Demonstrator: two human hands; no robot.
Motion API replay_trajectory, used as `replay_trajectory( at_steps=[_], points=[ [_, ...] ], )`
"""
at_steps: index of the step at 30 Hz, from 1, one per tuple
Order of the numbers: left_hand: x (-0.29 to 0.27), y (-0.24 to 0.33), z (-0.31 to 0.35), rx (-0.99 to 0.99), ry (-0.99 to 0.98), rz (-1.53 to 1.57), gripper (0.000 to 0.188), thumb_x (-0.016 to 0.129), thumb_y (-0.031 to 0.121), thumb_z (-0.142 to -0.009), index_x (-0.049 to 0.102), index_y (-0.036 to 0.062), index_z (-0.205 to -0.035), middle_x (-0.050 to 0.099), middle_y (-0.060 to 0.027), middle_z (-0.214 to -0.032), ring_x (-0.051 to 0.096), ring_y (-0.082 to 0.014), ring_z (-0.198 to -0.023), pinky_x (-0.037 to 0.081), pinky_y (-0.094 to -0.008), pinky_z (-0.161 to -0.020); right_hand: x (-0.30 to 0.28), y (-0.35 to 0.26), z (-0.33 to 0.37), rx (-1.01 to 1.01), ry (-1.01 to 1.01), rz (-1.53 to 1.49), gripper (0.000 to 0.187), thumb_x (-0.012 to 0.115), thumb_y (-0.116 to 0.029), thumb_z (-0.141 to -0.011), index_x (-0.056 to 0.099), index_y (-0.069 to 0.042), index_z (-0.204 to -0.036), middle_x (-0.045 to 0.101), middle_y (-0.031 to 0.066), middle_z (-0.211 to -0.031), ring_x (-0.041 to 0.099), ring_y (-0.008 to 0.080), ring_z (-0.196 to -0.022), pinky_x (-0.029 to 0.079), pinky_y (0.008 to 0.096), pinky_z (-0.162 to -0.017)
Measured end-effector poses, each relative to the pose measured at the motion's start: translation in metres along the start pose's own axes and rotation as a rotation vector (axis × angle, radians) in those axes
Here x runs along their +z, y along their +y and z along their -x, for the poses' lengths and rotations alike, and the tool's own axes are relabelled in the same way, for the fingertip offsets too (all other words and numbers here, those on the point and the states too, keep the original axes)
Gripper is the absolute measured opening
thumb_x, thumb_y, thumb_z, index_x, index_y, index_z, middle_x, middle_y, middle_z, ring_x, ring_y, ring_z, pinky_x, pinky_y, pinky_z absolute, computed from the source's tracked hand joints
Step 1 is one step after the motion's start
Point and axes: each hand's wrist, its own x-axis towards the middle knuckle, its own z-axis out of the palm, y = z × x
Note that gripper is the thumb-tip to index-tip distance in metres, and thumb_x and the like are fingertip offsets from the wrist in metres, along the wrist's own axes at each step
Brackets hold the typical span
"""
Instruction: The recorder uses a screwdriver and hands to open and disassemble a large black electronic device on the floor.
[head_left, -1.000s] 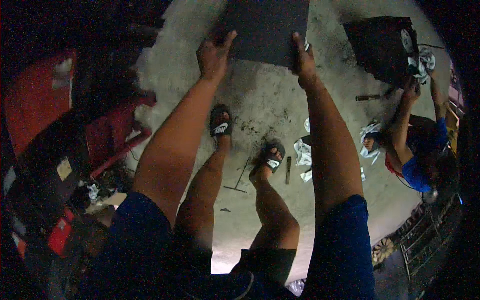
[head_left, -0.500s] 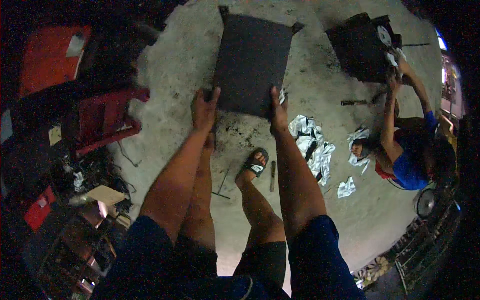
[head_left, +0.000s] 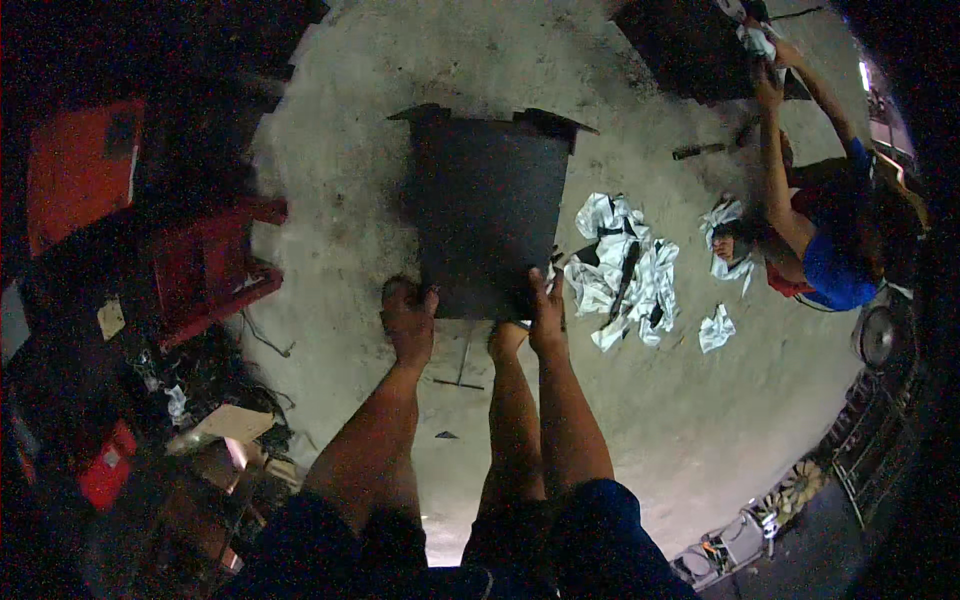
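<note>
A dark grey, box-like panel (head_left: 490, 215) with two tab-like brackets at its far end is held out in front of me. My left hand (head_left: 408, 318) grips its near left corner, thumb along the edge. My right hand (head_left: 547, 315) is closed on the near right corner, with a bit of something pale beside its fingers. The panel's underside is hidden, and so is most of my foot beneath it.
Crumpled silvery-white sheets (head_left: 620, 270) lie on the floor to the right. Beyond them a co-worker in a blue sleeve (head_left: 840, 270) handles a dark piece (head_left: 690, 55). A T-shaped rod (head_left: 460, 383) lies near my feet. Red metal frames (head_left: 205, 270) and clutter stand left.
The panel and both my hands have come nearer to my body, and its far end has tipped so the brackets show more. My view has shifted, and my foot is now mostly covered.
</note>
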Motion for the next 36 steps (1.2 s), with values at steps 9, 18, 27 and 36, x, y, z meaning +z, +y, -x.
replay_trajectory(
  at_steps=[9,18,27,36],
  points=[
    [-0.044,0.098,-0.024,0.052,-0.223,-0.317,0.04,0.065,0.038,-0.081,0.059,0.0024,-0.097,0.06,-0.0161,-0.098,0.058,-0.0333,-0.093,0.045,-0.0403,-0.079,0.019,0.013,0.065,0.377,0.199,-0.248,0.106,0.058,-0.064,-0.08,0.003,-0.003,-0.147,0.021,0.0229,-0.148,0.031,0.037,-0.132,0.033,0.0456,-0.103],
    [-0.064,0.051,0.006,0.238,-0.102,-0.623,0.059,0.067,0.039,-0.077,0.053,-0.0018,-0.118,0.053,-0.0193,-0.121,0.049,-0.0382,-0.114,0.041,-0.0438,-0.095,0.063,-0.029,0.105,0.554,0.192,-0.606,0.084,0.051,-0.058,-0.088,0.011,-0.013,-0.147,0.023,0.0169,-0.148,0.029,0.0347,-0.133,0.033,0.0518,-0.102],
    [-0.026,0.005,0.077,0.262,0.023,-0.364,0.071,0.059,0.031,-0.087,0.028,-0.0036,-0.141,0.03,-0.0285,-0.143,0.032,-0.0416,-0.131,0.034,-0.0454,-0.103,-0.019,0.016,0.082,0.424,0.034,-0.222,0.094,0.058,-0.056,-0.085,0.01,-0.003,-0.146,0.027,0.0189,-0.146,0.031,0.031,-0.132,0.033,0.0423,-0.104],
    [-0.045,0.01,0.083,0.028,-0.14,-0.391,0.039,0.056,0.034,-0.091,0.051,0.0006,-0.11,0.062,-0.0199,-0.09,0.061,-0.0337,-0.085,0.046,-0.0426,-0.078,-0.056,0.0,0.066,0.013,-0.111,0.429,0.057,0.057,-0.041,-0.091,0.045,0.004,-0.123,0.06,0.0105,-0.098,0.055,0.0166,-0.082,0.046,0.0319,-0.071]
  ],
)
